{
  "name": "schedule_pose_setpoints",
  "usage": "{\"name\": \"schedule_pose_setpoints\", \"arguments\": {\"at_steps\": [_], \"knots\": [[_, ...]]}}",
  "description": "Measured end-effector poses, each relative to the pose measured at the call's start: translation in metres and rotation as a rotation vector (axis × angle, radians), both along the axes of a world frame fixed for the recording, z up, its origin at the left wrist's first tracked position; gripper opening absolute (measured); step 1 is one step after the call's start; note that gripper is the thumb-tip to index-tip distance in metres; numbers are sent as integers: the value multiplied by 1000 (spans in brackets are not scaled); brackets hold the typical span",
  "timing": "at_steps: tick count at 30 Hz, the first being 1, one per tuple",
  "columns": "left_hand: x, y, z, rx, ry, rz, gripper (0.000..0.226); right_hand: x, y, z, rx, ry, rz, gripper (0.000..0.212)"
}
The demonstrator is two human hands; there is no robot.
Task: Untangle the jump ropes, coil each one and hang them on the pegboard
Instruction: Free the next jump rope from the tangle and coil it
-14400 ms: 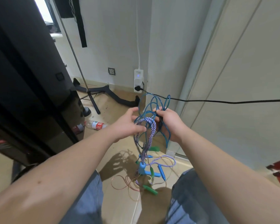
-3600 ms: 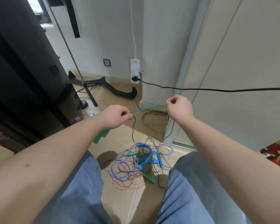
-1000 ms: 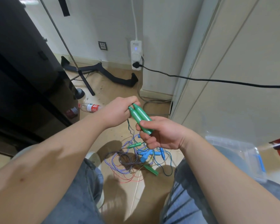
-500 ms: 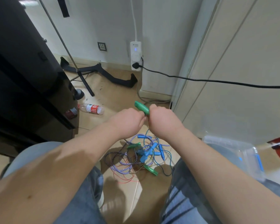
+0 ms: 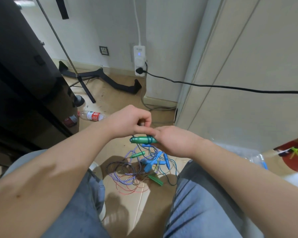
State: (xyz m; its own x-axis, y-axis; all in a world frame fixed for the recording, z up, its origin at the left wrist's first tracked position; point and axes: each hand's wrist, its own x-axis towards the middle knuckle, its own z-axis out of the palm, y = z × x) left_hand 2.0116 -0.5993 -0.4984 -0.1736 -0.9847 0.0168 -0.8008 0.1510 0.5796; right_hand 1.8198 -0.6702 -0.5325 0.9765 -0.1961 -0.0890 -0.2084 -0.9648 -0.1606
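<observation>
My right hand (image 5: 176, 140) grips a pair of green jump-rope handles (image 5: 141, 140), held level above the floor with thin blue cord wound round their right end. My left hand (image 5: 129, 121) is just above them, fingers curled and pinching that thin cord. Below, between my knees, a tangle of ropes (image 5: 136, 167) lies on the floor: a purple-and-white braided rope (image 5: 120, 169), blue handles (image 5: 153, 163), further green handles (image 5: 156, 179) and a thin red cord (image 5: 132, 190). No pegboard is in view.
A plastic bottle (image 5: 91, 115) lies on the floor to the left, beside a dark cabinet (image 5: 24, 83). A stand's black legs (image 5: 110, 79) and a taut black power cable (image 5: 213, 85) run ahead. A clear plastic bin (image 5: 248, 153) sits at my right.
The green handles have turned from pointing up to lying level in my right hand, and cord now wraps their end. My left hand has shifted above them, pinching the cord.
</observation>
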Motion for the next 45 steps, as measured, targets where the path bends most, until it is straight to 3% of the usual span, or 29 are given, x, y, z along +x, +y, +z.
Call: {"name": "schedule_pose_setpoints", "arguments": {"at_steps": [5,9,12,15,19,22,24,27,29,32,35,37,38,40,42,45], "knots": [[-9,-5,-7,139,315,207,34,-11,-5,16,232,-330,-142,21],[-16,-8,-15,174,522,386,38,-8,-17,27,214,-442,-427,24],[-21,-3,-19,189,326,319,40,-3,-25,29,120,-351,-644,16],[-22,3,-16,98,-29,187,38,-1,-25,27,-87,-48,-681,3],[-13,1,-10,-292,-546,11,54,3,-8,17,-187,181,-552,17],[-5,-2,-9,-402,-606,-34,53,7,8,14,-175,262,-258,21],[0,-2,-12,-340,-481,19,56,5,13,19,-102,215,-82,20],[5,-3,-15,-52,-91,254,62,1,10,27,91,-35,-65,25],[7,-5,-19,59,130,400,62,0,6,32,207,-226,-160,26],[1,-5,-29,214,315,487,54,3,-3,40,294,-461,-394,22],[-14,2,-31,395,451,432,57,6,-15,47,187,-409,-619,19],[-20,6,-24,382,382,352,55,4,-23,46,42,-212,-725,11],[-21,8,-19,319,277,298,51,2,-25,46,-18,-106,-745,7],[-19,10,-7,147,-43,130,41,-3,-22,44,-106,101,-708,20],[-17,12,2,-5,-336,-46,38,-4,-12,36,-171,265,-566,28],[-9,11,7,-133,-420,-139,40,-1,14,25,-232,343,-258,28]]}}
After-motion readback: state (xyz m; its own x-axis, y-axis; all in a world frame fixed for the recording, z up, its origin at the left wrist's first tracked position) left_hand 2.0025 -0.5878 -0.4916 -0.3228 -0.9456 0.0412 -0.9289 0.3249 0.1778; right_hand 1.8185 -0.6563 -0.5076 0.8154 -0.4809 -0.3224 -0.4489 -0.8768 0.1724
